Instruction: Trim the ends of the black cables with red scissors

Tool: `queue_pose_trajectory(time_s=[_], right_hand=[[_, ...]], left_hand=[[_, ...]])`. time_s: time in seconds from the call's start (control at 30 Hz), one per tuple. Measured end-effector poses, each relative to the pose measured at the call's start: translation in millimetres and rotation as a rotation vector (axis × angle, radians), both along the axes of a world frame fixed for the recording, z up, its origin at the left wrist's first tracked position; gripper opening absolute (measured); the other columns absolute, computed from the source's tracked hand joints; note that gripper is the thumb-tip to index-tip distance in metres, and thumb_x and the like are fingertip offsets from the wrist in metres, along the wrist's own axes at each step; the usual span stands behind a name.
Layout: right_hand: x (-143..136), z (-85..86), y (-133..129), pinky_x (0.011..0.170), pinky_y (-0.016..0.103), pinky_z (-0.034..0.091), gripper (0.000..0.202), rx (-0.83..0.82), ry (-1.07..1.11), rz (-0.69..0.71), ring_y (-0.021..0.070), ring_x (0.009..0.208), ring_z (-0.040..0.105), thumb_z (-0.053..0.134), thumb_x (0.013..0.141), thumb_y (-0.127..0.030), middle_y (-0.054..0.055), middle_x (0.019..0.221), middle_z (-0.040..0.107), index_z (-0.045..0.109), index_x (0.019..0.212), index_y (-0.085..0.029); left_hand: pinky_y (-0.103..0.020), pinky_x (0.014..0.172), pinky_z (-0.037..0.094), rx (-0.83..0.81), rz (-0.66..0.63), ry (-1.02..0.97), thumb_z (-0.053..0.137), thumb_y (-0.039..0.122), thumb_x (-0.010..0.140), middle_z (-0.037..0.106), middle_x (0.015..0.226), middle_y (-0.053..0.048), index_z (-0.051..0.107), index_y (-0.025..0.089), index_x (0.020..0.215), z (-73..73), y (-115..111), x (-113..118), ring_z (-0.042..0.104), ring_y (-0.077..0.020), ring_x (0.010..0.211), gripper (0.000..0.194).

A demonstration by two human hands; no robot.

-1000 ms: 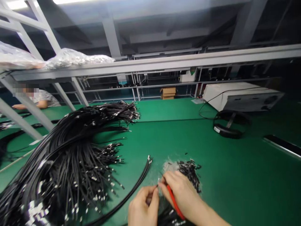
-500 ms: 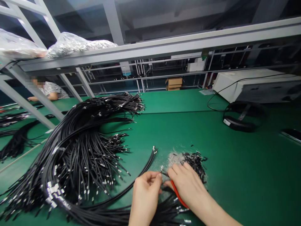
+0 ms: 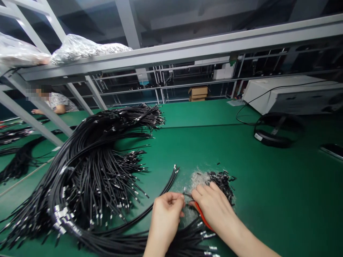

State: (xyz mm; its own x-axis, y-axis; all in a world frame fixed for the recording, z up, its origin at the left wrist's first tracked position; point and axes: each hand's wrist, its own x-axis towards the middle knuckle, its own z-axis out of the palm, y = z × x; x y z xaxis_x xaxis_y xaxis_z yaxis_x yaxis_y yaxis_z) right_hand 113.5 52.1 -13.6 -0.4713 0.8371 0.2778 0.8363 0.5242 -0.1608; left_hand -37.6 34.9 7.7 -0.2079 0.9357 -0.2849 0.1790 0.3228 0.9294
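Observation:
My left hand (image 3: 166, 211) is closed in a pinch on the end of a black cable; thin pale strands (image 3: 184, 190) stick up just past the fingertips. In my right hand (image 3: 215, 207) are red-handled cutters (image 3: 203, 216), their narrow jaws close beside the left fingertips. The hand covers most of the tool, so whether the jaws are apart is hidden. Black offcuts (image 3: 222, 180) and a heap of pale fibre scraps (image 3: 198, 178) lie just beyond the right hand. Beneath both wrists runs a bundle of black cables (image 3: 107, 242) with silvery ends.
A large pile of black cables (image 3: 88, 142) covers the left of the green bench (image 3: 268, 185). Back right stand a white machine (image 3: 289, 94) and a black ring-shaped object (image 3: 273, 139). Plastic bags (image 3: 83, 50) rest on the overhead rail. A person (image 3: 60, 101) sits far left.
Both hands stay in nearly the same place, the cutters still beside the left fingertips. The strands at the cable end look less spread than before. The view has shifted slightly.

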Motion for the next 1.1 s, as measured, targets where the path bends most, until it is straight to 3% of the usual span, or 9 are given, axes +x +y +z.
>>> queue_pose_trajectory(time_s=[0.37,0.67,0.83,0.9,0.97,1.1], right_hand=[[1,10.1,1,0.076,0.031,0.03,0.018,-0.118,-0.073,-0.004,0.017,0.071,0.061,0.054,0.086,-0.006,0.001,0.075,0.067,0.063,0.079,-0.02],[0,14.3,-3,0.092,0.035,0.031,0.028,-0.282,-0.048,-0.044,0.0198,0.078,0.067,0.041,0.084,-0.002,0.006,0.081,0.071,0.064,0.086,-0.018],[11,26.3,3,0.073,0.033,0.04,0.025,-0.371,-0.065,-0.106,0.0242,0.072,0.068,0.041,0.087,-0.01,0.01,0.076,0.072,0.065,0.085,-0.017],[16,26.9,8,0.066,0.032,0.04,0.027,-0.362,0.039,-0.205,0.0255,0.072,0.068,0.038,0.092,-0.019,0.011,0.076,0.072,0.064,0.088,-0.017],[17,24.1,11,0.066,0.03,0.041,0.028,-0.391,0.279,-0.228,0.0239,0.074,0.067,0.038,0.095,-0.029,0.01,0.079,0.071,0.064,0.094,-0.018],[11,18.6,9,0.061,0.024,0.042,0.032,-0.68,0.808,-0.051,0.0164,0.067,0.061,0.053,0.087,-0.048,0.002,0.074,0.066,0.063,0.097,-0.019]], left_hand=[[-0.016,0.038,0.033,0.011,-0.051,0.066,0.062,0.03,0.071,0.064,0.059,-0.002,0.066,0.012,0.067,-1.3,1,0,0.051,-0.0079,0.044,0.018],[-0.018,0.042,0.035,0.01,-0.117,0.116,0.063,0.03,0.07,0.062,0.056,-0.002,0.065,0.012,0.065,-10.8,9,0,0.051,-0.0088,0.044,0.018],[-0.017,0.04,0.033,-0.048,-0.151,0.079,0.065,0.031,0.069,0.061,0.056,0.0,0.066,0.012,0.07,-9.3,7,-2,0.049,-0.008,0.043,0.019],[-0.017,0.04,0.034,-0.058,-0.154,0.036,0.068,0.034,0.068,0.062,0.058,0.0,0.067,0.012,0.073,-6.2,4,-3,0.051,-0.0083,0.045,0.022],[-0.017,0.041,0.035,-0.045,-0.148,-0.008,0.07,0.038,0.067,0.062,0.06,0.0,0.067,0.012,0.076,-2.6,0,-4,0.053,-0.009,0.047,0.027],[-0.018,0.045,0.038,-0.005,-0.166,-0.058,0.073,0.045,0.066,0.062,0.063,-0.001,0.068,0.012,0.08,5.8,-7,-8,0.053,-0.0098,0.05,0.036]])
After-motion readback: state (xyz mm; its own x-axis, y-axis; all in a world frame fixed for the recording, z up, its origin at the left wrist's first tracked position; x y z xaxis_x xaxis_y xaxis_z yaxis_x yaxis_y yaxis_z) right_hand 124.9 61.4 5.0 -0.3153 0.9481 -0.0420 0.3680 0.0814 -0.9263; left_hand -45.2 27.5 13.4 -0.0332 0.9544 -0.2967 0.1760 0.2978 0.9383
